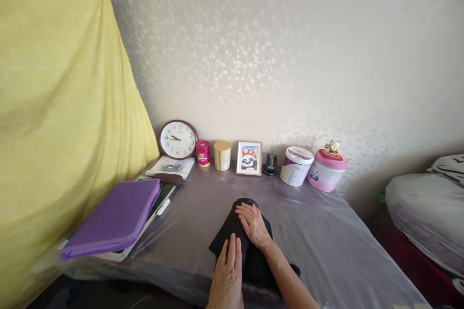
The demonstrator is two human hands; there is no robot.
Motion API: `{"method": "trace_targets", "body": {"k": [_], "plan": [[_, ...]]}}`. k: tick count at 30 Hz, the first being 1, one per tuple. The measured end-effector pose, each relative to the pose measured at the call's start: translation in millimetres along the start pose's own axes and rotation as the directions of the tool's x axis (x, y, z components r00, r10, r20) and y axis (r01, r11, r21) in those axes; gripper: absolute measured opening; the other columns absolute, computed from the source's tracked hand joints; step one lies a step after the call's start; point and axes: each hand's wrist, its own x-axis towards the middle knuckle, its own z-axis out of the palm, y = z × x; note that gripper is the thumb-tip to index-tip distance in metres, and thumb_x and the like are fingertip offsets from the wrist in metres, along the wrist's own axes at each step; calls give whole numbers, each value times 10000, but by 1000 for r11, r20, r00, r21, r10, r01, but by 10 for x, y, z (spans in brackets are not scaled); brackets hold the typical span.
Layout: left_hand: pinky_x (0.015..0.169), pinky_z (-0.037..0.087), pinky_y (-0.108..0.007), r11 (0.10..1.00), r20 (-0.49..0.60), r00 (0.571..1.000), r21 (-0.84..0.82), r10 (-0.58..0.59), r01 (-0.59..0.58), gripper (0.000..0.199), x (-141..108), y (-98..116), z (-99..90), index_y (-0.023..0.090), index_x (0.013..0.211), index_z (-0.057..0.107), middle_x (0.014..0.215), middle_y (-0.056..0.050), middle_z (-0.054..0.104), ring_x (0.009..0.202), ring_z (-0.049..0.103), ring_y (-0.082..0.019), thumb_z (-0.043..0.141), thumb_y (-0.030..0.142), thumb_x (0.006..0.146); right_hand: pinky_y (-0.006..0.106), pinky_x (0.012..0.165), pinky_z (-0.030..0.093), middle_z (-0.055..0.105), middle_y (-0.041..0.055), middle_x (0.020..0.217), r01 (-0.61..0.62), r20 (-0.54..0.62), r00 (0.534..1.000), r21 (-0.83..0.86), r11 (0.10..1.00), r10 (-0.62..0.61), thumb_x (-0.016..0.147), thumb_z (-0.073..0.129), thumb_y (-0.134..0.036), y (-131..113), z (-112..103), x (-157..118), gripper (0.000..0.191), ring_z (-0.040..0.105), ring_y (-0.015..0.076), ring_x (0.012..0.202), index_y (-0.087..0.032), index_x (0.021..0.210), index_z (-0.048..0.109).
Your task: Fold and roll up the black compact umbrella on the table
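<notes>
A black cloth item (226, 227), partly folded, lies on the grey covered table (308, 231) near its front edge. My left hand (228, 270) rests flat on the lower left part of the cloth, fingers stretched out. Farther back, my right hand (253, 224) lies flat across the upper part of the cloth, its fingers extended toward the left. Neither hand grips anything. Both palms hide much of the cloth, so its exact shape cannot be made out.
Along the wall stand a clock (178, 139), a pink tin (203, 154), a yellow-lidded can (222, 156), a picture frame (249, 158), a black device (270, 164) and two tubs (295, 169). A purple folder (112, 215) lies at the left.
</notes>
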Motion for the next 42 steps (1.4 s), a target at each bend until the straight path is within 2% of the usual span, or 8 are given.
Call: {"method": "trace_targets", "body": {"k": [8, 13, 16, 20, 24, 30, 36, 42], "plan": [[1103, 193, -388, 996, 146, 987, 78, -63, 52, 1070, 6, 156, -294, 106, 1402, 6, 1493, -69, -59, 1369, 53, -300, 507, 18, 461, 392, 988, 366, 635, 60, 1151, -114, -48, 993, -45, 992, 112, 905, 347, -254, 381, 106, 267, 334, 519, 192, 1144, -221, 1068, 638], [1095, 215, -352, 987, 195, 973, 119, -126, 104, 1059, 1, 210, -408, 111, 1399, -3, 1490, -74, -62, 1369, 84, -278, 477, -36, 467, 419, 933, 419, 640, 134, 1113, -339, -243, 919, -91, 936, 309, 888, 358, -254, 447, -9, 190, 337, 571, 237, 1060, -140, 1051, 630], [1087, 224, -310, 985, 159, 976, 116, -148, 130, 1008, -12, 213, -423, 123, 1398, -9, 1492, -76, -51, 1368, 116, -239, 431, -74, 513, 412, 926, 429, 645, 123, 1081, -243, -323, 920, -32, 969, 220, 891, 363, -236, 272, -107, -53, 310, 572, 222, 1036, -144, 1044, 617], [1082, 230, -297, 978, 148, 973, 138, -178, 158, 952, -29, 243, -444, 127, 1400, 18, 1497, -79, 6, 1359, 160, -229, 396, -97, 554, 380, 968, 408, 625, 74, 1136, -21, -211, 977, 28, 999, 27, 894, 370, -179, -39, -105, -318, 295, 528, 183, 1109, -206, 1062, 610], [1056, 281, -304, 968, 132, 973, 193, -190, 163, 927, -34, 283, -464, 137, 1401, 33, 1500, -79, 45, 1341, 213, -244, 407, -91, 583, 436, 990, 380, 581, 71, 1224, -83, -143, 986, -4, 997, 81, 862, 362, -121, -28, -53, -293, 365, 487, 211, 1171, -211, 1135, 586], [958, 393, -306, 950, 122, 968, 253, -221, 185, 936, -35, 315, -541, 199, 1402, 12, 1503, -34, 50, 1276, 333, -272, 378, -99, 593, 386, 917, 451, 651, 84, 1064, -341, -273, 887, 157, 927, 373, 790, 405, -191, 316, -194, -385, 286, 595, 207, 999, -202, 907, 666], [960, 385, -315, 957, 145, 963, 219, -226, 191, 933, -29, 254, -611, 192, 1405, -18, 1505, -15, 28, 1305, 280, -304, 386, -72, 607, 318, 806, 494, 698, 48, 879, -464, -215, 810, 333, 821, 546, 768, 410, -316, 399, -346, -778, 286, 644, 193, 843, -216, 851, 665], [1036, 289, -288, 981, 53, 984, -83, -170, 174, 882, 66, 45, -714, 134, 1413, 137, 1473, -73, 232, 1278, 344, -216, 434, 0, 594, 344, 793, 485, 711, 49, 841, -511, -172, 765, 425, 747, 621, 734, 434, -372, 418, -444, -839, 298, 646, 222, 825, -216, 809, 676]]}}
